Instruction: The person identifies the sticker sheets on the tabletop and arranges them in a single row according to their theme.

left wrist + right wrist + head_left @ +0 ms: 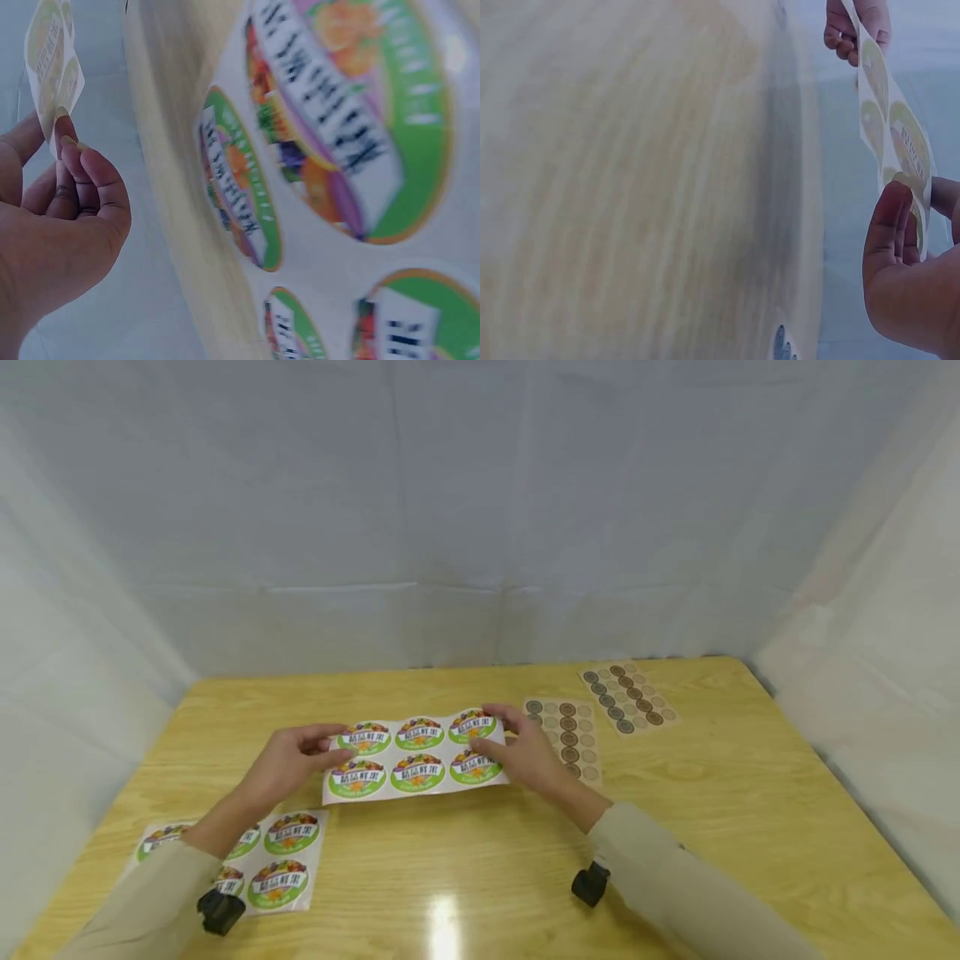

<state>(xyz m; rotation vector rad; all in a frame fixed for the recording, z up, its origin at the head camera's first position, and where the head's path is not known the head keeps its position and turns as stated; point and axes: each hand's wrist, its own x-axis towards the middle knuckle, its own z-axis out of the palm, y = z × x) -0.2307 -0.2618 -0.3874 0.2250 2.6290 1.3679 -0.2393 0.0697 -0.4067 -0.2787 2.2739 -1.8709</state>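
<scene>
Between both hands a white sticker sheet (390, 767) with oval fruit labels is held up above the table. My left hand (288, 760) pinches its left edge, thumb on the printed face. On the opposite edge, my right hand (528, 756) pinches the sheet the same way, as the right wrist view also shows with the thumb (892, 214) on the labels. A second fruit sticker sheet (317, 852) lies flat under the left forearm, which hides part of it. It fills much of the left wrist view as large green-edged labels (420, 150).
Two sheets of small round stickers lie on the wooden table (712, 827): one sheet (591, 739) partly behind the right hand, another sheet (630, 697) farther back right. A pale cloth (465, 510) hangs behind the table and at both sides.
</scene>
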